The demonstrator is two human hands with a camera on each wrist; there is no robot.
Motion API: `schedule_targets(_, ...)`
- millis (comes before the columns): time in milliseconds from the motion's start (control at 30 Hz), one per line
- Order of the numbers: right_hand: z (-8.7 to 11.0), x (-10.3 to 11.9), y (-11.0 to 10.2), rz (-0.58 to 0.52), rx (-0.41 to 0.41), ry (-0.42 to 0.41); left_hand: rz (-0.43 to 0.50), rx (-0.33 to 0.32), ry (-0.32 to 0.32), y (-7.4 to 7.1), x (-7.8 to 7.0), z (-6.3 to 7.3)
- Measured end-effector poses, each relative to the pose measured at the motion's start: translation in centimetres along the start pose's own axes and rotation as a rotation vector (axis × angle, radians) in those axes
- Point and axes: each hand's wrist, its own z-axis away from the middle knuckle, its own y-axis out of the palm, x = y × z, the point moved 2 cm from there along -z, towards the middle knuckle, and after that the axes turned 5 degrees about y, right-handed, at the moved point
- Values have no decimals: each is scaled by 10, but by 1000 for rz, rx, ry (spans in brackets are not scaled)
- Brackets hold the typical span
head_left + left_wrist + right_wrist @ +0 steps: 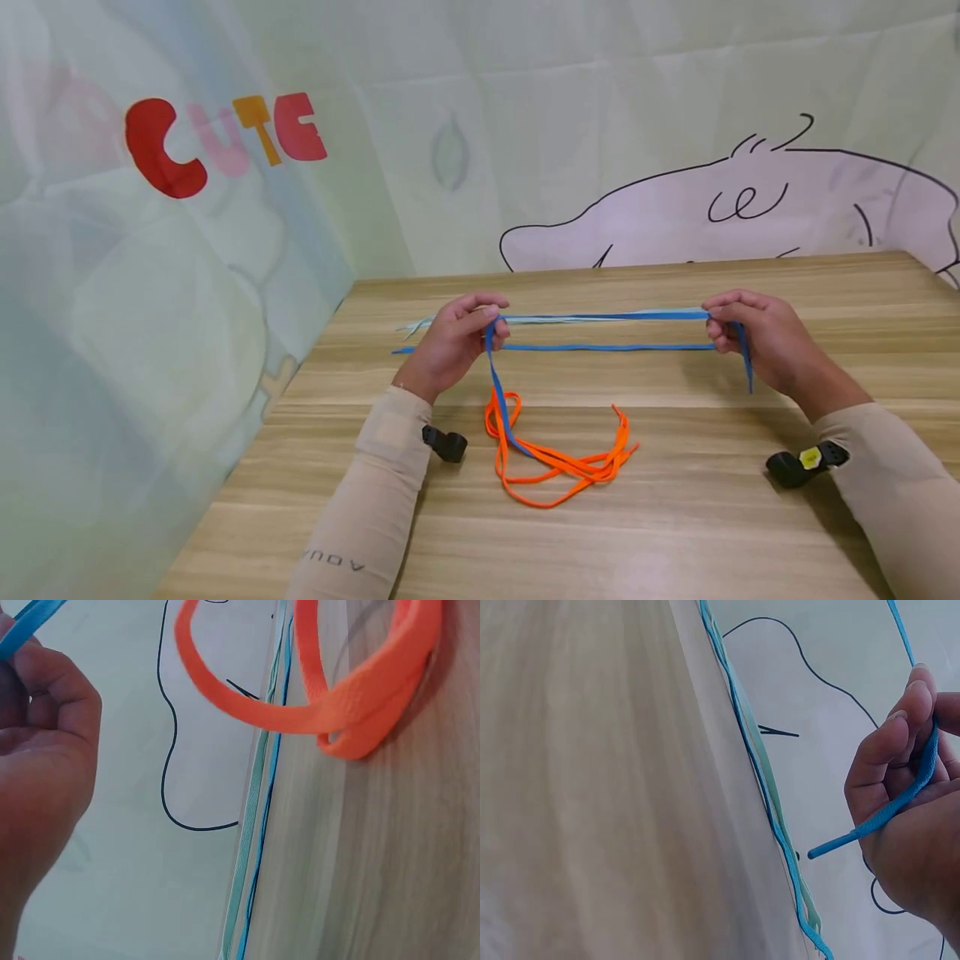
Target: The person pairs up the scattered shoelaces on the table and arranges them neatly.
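- Table point(675, 533): wood-grained, far edge at the far wall point(525, 125).
- Left wall point(187, 333): pale green, coloured letters point(264, 137) reading CUTE.
- Far wall: pale, creased, a black-outlined lilac figure point(675, 208) towards the right.

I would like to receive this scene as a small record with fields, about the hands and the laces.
surface: wood-grain table
left hand: pinches the held blue lace
right hand: pinches the same lace, short end hanging
held span: nearly straight between the hands
left-side length: hangs down to the orange lace
orange lace: loosely looped, nearer the person
farther back: second blue lace, pale green lace
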Motion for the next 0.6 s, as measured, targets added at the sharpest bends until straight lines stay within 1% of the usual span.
schedule_targets(133, -1, 2, 0, -30, 13, -15, 38, -19, 16, -2, -2, 1)
schedule_targets(300, -1, 5, -1, -26, 4, -26, 73, -33, 35, -5, -4, 0)
schedule_targets(433, 0, 7, -3, 4, -11, -16, 73, -60, 32, -7, -5, -2)
schedule_targets(600, 3, 7, -8, 106, -22, 0, 114, -118, 28, -11, -6, -2)
